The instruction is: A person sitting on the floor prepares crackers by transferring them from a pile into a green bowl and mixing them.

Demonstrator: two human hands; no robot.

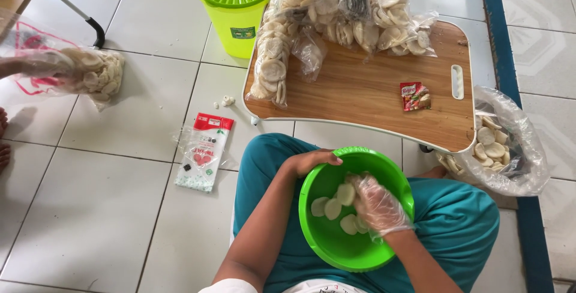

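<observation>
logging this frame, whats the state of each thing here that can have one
green bowl: on lap, holds a few crackers
left hand: bare, grip on bowl rim
right hand: gloved, in the bowl on crackers
bucket: lid on
big bag: open
small sachet: lying flat on board

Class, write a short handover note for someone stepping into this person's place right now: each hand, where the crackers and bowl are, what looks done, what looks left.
Left hand: bare, gripping the rim of the green bowl on the lap.
Right hand: in a clear plastic glove, down in the bowl among the round white crackers.
Done: several filled cracker bags lie piled on the wooden lap table, beside a small red sachet.
Left: a few crackers in the bowl; more loose ones in the open plastic bag at the right. A pack of empty bags lies on the floor at the left.
</observation>
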